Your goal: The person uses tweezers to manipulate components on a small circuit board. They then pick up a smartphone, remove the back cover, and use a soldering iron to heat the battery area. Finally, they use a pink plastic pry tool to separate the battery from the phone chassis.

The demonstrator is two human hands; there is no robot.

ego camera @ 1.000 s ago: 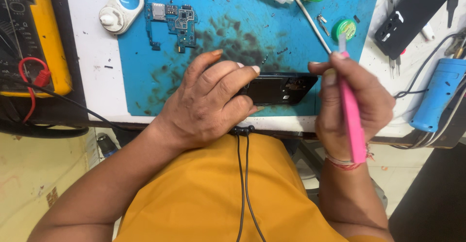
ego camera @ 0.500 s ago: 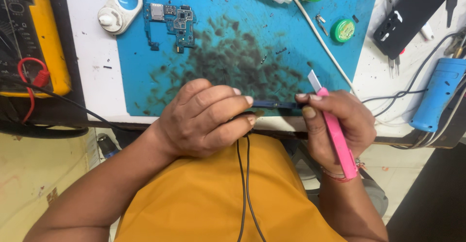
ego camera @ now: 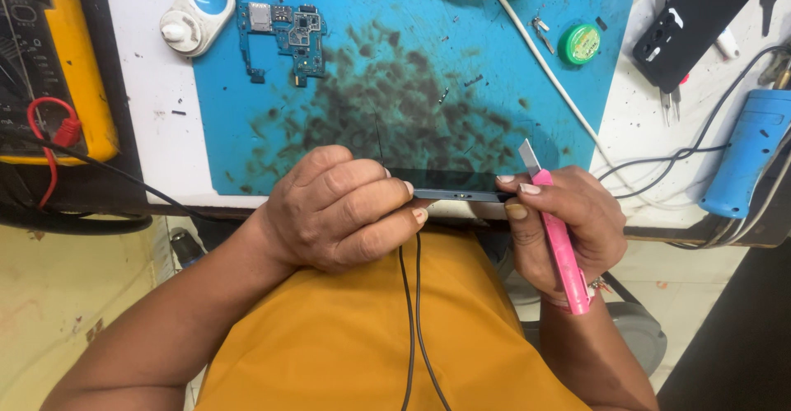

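Firmly, the left hand (ego camera: 342,209) clamped the dark phone (ego camera: 453,189) edge-up at the blue mat's (ego camera: 247,123) near edge, while the right hand (ego camera: 560,221) gripped a pink cutter (ego camera: 560,242), blade beside the phone's end. Prying well probably needed a shallow blade angle and steady thumb support.

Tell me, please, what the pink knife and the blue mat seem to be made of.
The knife in the right hand: its pink handle looks like smooth, slightly glossy plastic; the grey blade tip looks like metal. The mat looks like matte rubber or silicone, flat and stained with dark smudges, though the look leaves this open.
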